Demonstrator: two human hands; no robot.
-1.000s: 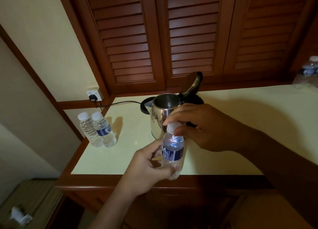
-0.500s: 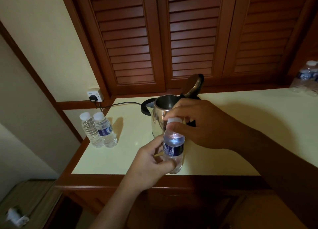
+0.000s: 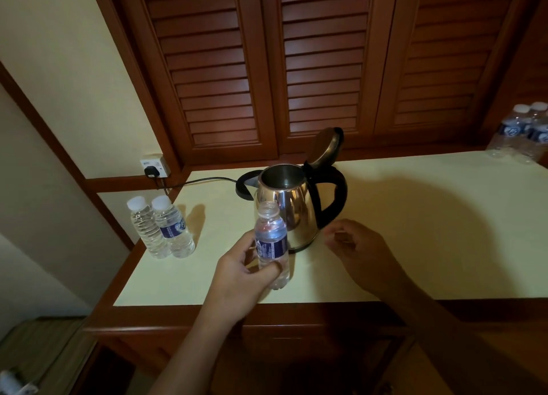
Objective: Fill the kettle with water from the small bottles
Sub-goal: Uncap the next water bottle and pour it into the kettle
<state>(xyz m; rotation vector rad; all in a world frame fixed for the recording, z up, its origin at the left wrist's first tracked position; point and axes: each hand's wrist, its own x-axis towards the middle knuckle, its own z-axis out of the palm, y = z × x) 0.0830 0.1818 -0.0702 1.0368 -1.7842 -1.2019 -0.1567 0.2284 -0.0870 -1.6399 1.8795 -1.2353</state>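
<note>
A steel kettle (image 3: 295,207) with a black handle stands on the cream counter (image 3: 430,216), its lid (image 3: 327,145) flipped up and its mouth open. My left hand (image 3: 240,273) grips a small water bottle (image 3: 271,241) with a blue label, upright, just in front of the kettle. The bottle's neck is bare, with no cap on it. My right hand (image 3: 361,252) hovers to the right of the kettle's base, fingers curled in, with what looks like the small pale cap pinched at the fingertips.
Two capped small bottles (image 3: 163,228) stand together at the counter's left edge. More bottles (image 3: 522,133) stand at the far right. A black cord runs from the kettle base to a wall socket (image 3: 154,166). Louvred wooden doors stand behind.
My right hand has come off the bottle's top and moved right and down; the white cap is off the bottle. The left hand still holds the bottle in front of the kettle.
</note>
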